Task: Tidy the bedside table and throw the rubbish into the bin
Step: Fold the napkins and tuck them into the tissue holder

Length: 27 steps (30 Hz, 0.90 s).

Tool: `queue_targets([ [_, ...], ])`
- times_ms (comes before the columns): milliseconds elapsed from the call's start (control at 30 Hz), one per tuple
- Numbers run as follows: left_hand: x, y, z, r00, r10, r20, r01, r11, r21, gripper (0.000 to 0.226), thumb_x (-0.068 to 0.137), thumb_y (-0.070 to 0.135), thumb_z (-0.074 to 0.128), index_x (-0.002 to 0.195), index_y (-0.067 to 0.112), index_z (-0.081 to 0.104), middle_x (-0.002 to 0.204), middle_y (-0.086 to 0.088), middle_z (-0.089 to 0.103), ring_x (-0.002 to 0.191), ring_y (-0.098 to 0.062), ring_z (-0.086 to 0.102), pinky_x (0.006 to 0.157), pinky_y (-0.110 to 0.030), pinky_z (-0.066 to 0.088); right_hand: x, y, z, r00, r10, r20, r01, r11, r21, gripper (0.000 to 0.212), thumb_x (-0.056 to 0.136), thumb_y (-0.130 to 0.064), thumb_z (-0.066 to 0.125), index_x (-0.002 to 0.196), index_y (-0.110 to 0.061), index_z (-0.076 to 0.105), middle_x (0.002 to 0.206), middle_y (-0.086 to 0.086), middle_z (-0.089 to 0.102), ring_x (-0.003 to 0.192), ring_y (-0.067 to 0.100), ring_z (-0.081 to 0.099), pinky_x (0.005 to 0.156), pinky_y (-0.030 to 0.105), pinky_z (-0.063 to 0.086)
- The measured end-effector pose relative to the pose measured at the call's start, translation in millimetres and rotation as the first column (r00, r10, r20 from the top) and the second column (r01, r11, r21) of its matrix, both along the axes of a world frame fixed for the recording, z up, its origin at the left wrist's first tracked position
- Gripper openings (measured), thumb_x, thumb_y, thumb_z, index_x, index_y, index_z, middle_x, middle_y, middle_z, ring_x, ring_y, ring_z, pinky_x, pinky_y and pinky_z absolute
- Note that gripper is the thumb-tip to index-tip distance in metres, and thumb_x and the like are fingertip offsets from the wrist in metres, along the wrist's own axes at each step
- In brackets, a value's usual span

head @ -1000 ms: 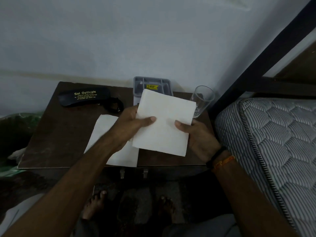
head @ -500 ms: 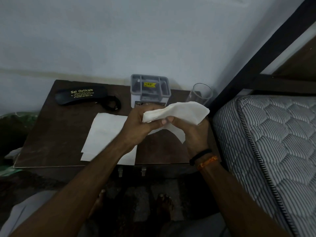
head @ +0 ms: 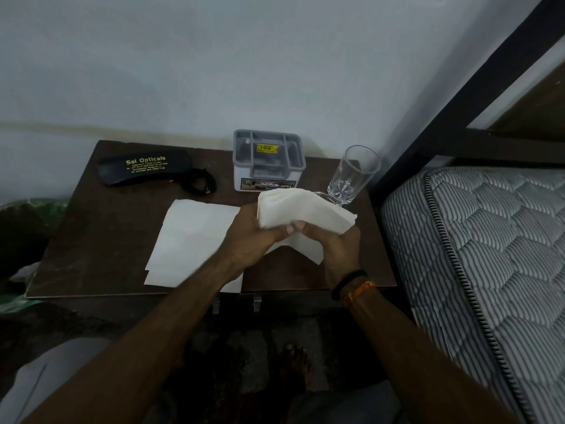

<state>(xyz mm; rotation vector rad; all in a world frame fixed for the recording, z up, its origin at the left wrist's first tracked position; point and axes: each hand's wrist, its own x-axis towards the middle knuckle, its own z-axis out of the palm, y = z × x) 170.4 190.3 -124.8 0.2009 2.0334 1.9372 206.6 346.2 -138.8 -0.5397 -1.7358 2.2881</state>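
Note:
A white paper napkin (head: pixel 301 211) is folded over between both hands, above the right half of the dark wooden bedside table (head: pixel 91 240). My left hand (head: pixel 252 237) pinches its left side. My right hand (head: pixel 336 247) grips it from below and to the right, with a loose corner hanging down. More white napkins (head: pixel 189 240) lie flat on the table, partly under my left forearm.
A black spectacle case (head: pixel 143 171) with a strap lies at the back left. A grey organiser box (head: pixel 269 160) stands at the back centre, and a clear drinking glass (head: pixel 351 175) to its right. A striped mattress (head: pixel 489 255) and black bed frame border the right. Green plastic (head: pixel 18 209) shows at the left.
The napkin was held flat and open between both hands. It is now folded over and bunched, and the hands have come together.

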Motion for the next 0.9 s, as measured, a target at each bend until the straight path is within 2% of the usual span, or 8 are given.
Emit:
queue_targets([
  [100, 2.4, 1.2, -4.0, 1.0, -0.005, 0.026, 0.006, 0.999, -0.031, 0.077, 0.056, 0.051, 0.078, 0.128, 0.031, 0.06, 0.122, 0.006, 0.068, 0.114, -0.017, 0.063, 0.099, -0.048, 0.052, 2.3, -1.8, -5.1, 0.999, 0.001, 0.034, -0.002, 0.999, 0.053, 0.046, 0.067, 0.01, 0.079, 0.107, -0.011, 0.07, 0.107, 0.012, 0.074, 0.1, 0.027, 0.07, 0.079, 0.04, 0.059],
  [167, 1.0, 0.9, -3.4, 0.999, 0.006, 0.035, -0.005, 0.999, -0.036, 0.071, 0.06, 0.049, 0.077, 0.127, 0.034, 0.058, 0.123, 0.006, 0.067, 0.115, -0.017, 0.062, 0.101, -0.048, 0.051, 0.5, -1.0, -5.1, 1.0, 0.021, 0.023, -0.023, 0.997, 0.068, 0.048, 0.067, 0.009, 0.08, 0.108, -0.014, 0.07, 0.109, 0.01, 0.073, 0.102, 0.026, 0.07, 0.08, 0.039, 0.059],
  [267, -6.5, -4.7, -0.7, 0.998, 0.023, 0.059, -0.021, 0.999, -0.037, 0.05, 0.07, 0.033, 0.077, 0.117, 0.041, 0.061, 0.121, 0.004, 0.068, 0.113, -0.019, 0.063, 0.098, -0.05, 0.052, -4.7, 4.4, 0.1, 0.998, 0.067, 0.017, -0.069, 0.988, 0.139, 0.048, 0.068, 0.006, 0.082, 0.109, -0.014, 0.069, 0.108, 0.007, 0.074, 0.101, 0.022, 0.07, 0.08, 0.037, 0.059],
  [367, -15.4, -14.4, 0.3, 0.993, -0.01, 0.114, 0.01, 1.0, -0.001, 0.046, 0.079, 0.015, 0.078, 0.122, 0.024, 0.064, 0.118, -0.002, 0.07, 0.11, -0.021, 0.066, 0.096, -0.05, 0.054, -8.0, 10.9, 10.5, 0.988, 0.147, 0.041, -0.152, 0.974, 0.169, 0.042, 0.068, 0.009, 0.08, 0.105, -0.009, 0.07, 0.101, 0.002, 0.075, 0.093, 0.017, 0.073, 0.075, 0.031, 0.059],
  [467, -20.4, -23.5, 4.0, 0.989, -0.034, 0.142, 0.028, 0.999, 0.041, 0.042, 0.08, 0.003, 0.075, 0.118, 0.017, 0.066, 0.117, -0.003, 0.072, 0.106, -0.02, 0.069, 0.095, -0.049, 0.055, -10.7, 18.7, 16.7, 0.966, 0.244, 0.085, -0.253, 0.957, 0.139, 0.045, 0.07, 0.007, 0.079, 0.112, 0.002, 0.067, 0.109, 0.012, 0.073, 0.1, 0.029, 0.071, 0.08, 0.039, 0.059],
  [567, -23.0, -29.4, 3.1, 0.986, -0.063, 0.153, 0.059, 0.998, 0.035, 0.048, 0.079, 0.006, 0.077, 0.124, 0.015, 0.063, 0.122, -0.004, 0.069, 0.111, -0.024, 0.066, 0.097, -0.053, 0.053, -14.0, 25.5, 18.3, 0.935, 0.325, 0.141, -0.341, 0.934, 0.11, 0.045, 0.072, 0.003, 0.078, 0.115, 0.001, 0.066, 0.114, 0.014, 0.072, 0.105, 0.033, 0.068, 0.086, 0.046, 0.057],
  [800, -19.8, -31.5, 3.7, 0.973, -0.127, 0.193, 0.113, 0.99, 0.079, 0.05, 0.082, 0.001, 0.071, 0.129, 0.014, 0.06, 0.125, -0.005, 0.068, 0.116, -0.026, 0.063, 0.102, -0.052, 0.049, -12.2, 19.7, 26.1, 0.904, 0.387, 0.179, -0.383, 0.922, -0.062, 0.042, 0.076, 0.009, 0.069, 0.116, 0.002, 0.064, 0.111, 0.017, 0.072, 0.098, 0.031, 0.07, 0.074, 0.039, 0.058],
  [900, -19.2, -29.1, 4.5, 0.972, -0.101, 0.214, 0.085, 0.993, 0.079, 0.05, 0.082, -0.001, 0.071, 0.128, 0.014, 0.062, 0.123, -0.005, 0.069, 0.114, -0.026, 0.064, 0.102, -0.051, 0.049, -13.2, 16.4, 25.2, 0.899, 0.404, 0.166, -0.392, 0.914, -0.103, 0.042, 0.077, 0.009, 0.068, 0.119, 0.001, 0.063, 0.116, 0.02, 0.069, 0.104, 0.036, 0.067, 0.08, 0.046, 0.057],
])
